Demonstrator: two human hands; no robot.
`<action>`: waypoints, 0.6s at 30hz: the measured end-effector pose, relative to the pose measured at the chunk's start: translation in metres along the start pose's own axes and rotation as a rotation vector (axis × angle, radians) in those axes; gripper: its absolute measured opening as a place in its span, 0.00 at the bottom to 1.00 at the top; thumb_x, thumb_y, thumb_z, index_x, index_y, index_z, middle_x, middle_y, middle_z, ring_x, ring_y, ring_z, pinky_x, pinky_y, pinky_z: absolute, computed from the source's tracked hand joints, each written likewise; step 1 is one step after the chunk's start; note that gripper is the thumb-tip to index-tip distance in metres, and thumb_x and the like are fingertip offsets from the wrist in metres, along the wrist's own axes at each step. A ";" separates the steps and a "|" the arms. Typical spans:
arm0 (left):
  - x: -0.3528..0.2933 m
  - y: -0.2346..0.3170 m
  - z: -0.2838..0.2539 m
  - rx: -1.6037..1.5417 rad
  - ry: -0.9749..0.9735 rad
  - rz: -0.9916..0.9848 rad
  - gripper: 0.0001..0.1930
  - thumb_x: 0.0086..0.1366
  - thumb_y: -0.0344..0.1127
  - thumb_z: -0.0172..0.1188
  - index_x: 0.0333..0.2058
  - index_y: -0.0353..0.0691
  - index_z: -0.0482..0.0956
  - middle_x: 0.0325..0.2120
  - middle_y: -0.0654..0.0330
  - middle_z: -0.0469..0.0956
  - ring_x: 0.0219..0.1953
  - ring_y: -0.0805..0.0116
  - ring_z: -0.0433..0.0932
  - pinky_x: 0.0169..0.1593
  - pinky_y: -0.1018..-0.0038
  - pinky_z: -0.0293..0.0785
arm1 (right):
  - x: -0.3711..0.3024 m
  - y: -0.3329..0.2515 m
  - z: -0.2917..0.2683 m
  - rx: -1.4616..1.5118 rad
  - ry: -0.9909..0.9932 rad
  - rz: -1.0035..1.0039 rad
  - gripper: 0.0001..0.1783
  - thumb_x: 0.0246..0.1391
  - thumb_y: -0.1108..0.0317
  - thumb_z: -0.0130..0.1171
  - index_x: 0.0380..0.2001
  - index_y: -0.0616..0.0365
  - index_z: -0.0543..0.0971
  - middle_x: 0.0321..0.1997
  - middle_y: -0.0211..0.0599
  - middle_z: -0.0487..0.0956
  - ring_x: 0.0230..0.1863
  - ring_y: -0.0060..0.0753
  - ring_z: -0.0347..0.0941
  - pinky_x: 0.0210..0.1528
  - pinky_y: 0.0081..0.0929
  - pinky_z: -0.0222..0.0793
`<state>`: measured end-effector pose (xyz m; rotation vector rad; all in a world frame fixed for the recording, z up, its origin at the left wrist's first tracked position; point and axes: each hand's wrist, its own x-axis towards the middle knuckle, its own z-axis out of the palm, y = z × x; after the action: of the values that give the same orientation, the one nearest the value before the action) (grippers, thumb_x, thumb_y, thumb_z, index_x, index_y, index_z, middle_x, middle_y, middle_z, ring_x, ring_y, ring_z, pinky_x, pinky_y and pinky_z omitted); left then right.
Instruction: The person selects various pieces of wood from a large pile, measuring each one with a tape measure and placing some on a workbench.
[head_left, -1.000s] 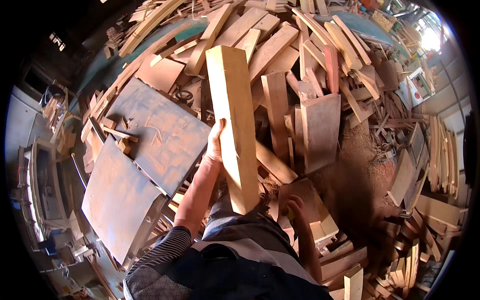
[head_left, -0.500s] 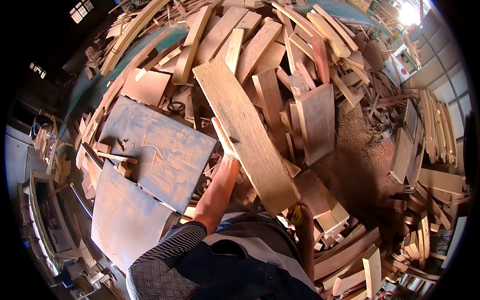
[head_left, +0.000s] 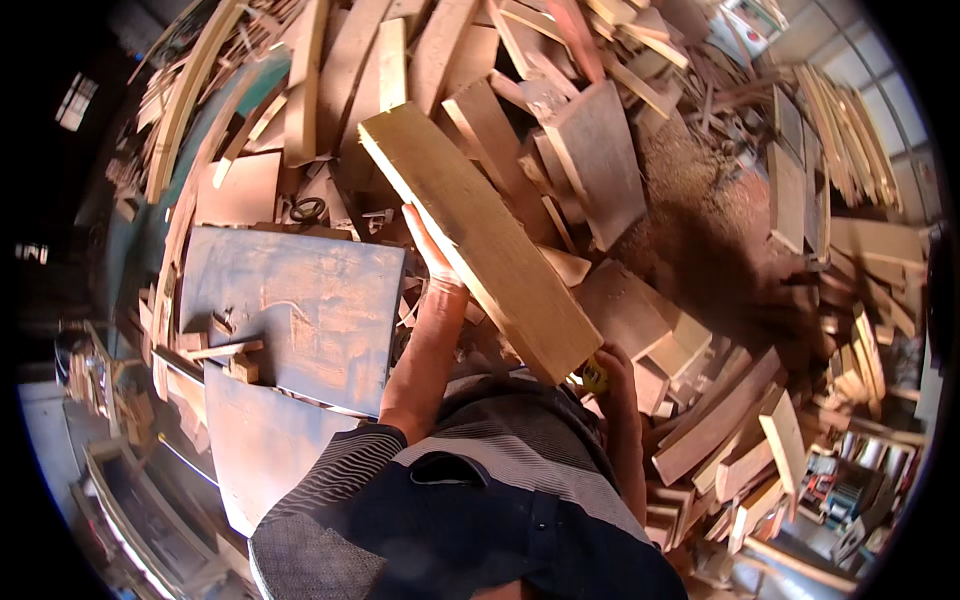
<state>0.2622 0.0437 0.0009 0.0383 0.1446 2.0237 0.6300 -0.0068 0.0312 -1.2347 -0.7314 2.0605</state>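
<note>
Half-hiding the gripping left hand point(head_left: 437, 265), a plank point(head_left: 482, 238) slants toward four o'clock, where the right hand point(head_left: 618, 374) clasps an obscured tool point(head_left: 595, 377).

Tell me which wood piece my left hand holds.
The thick yellowish beam slanting across the middle; it alone is in your left hand, other pieces lying or leaning around it.

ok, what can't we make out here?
Head view:
Left hand: most fingers, hidden behind long rectangular tan wooden beam.
Small rounded yellow-and-black object: partly covered by right hand.
Long tan wooden board: cut off by top edge.
Lower-right multicoloured clutter: too small.
</note>
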 end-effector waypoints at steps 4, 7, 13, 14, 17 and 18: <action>-0.014 -0.014 0.032 -0.015 -0.180 -0.174 0.51 0.58 0.81 0.52 0.65 0.42 0.67 0.59 0.47 0.72 0.59 0.44 0.71 0.62 0.48 0.70 | -0.016 0.001 0.000 0.016 0.094 -0.045 0.19 0.59 0.68 0.58 0.52 0.64 0.76 0.41 0.38 0.78 0.39 0.34 0.79 0.45 0.33 0.78; -0.022 -0.021 0.049 -0.121 -0.296 -0.175 0.44 0.67 0.70 0.51 0.66 0.37 0.65 0.62 0.46 0.69 0.65 0.47 0.67 0.70 0.54 0.63 | -0.023 0.005 0.002 0.034 0.138 -0.067 0.20 0.59 0.67 0.60 0.53 0.64 0.76 0.42 0.38 0.78 0.39 0.33 0.79 0.44 0.30 0.77; -0.027 -0.044 0.053 -0.044 -0.248 -0.201 0.29 0.78 0.49 0.45 0.69 0.39 0.60 0.67 0.50 0.63 0.72 0.54 0.59 0.76 0.60 0.52 | -0.037 0.014 -0.024 0.120 0.131 -0.032 0.21 0.57 0.65 0.61 0.52 0.61 0.76 0.44 0.39 0.79 0.39 0.33 0.79 0.42 0.30 0.78; -0.032 -0.043 0.047 -0.012 -0.263 -0.229 0.31 0.77 0.50 0.46 0.70 0.39 0.59 0.68 0.50 0.62 0.72 0.54 0.58 0.76 0.59 0.52 | -0.042 0.014 -0.020 0.136 0.175 -0.062 0.22 0.57 0.64 0.61 0.53 0.60 0.75 0.41 0.39 0.78 0.39 0.34 0.79 0.40 0.32 0.80; -0.038 -0.040 0.018 0.057 -0.308 -0.307 0.35 0.75 0.55 0.47 0.71 0.39 0.55 0.70 0.51 0.59 0.73 0.53 0.56 0.76 0.57 0.50 | -0.044 0.001 -0.003 0.137 -0.005 -0.039 0.22 0.60 0.64 0.62 0.55 0.63 0.76 0.41 0.39 0.80 0.39 0.32 0.81 0.40 0.30 0.80; -0.039 -0.030 0.011 0.088 -0.341 -0.324 0.37 0.74 0.57 0.48 0.72 0.39 0.54 0.70 0.51 0.58 0.73 0.53 0.55 0.76 0.56 0.50 | -0.043 -0.003 0.007 0.132 -0.080 -0.023 0.23 0.61 0.64 0.62 0.56 0.64 0.76 0.41 0.39 0.81 0.40 0.31 0.81 0.40 0.29 0.80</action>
<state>0.3074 0.0232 0.0098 0.3896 0.0203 1.6588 0.6406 -0.0372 0.0604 -1.0714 -0.6316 2.1132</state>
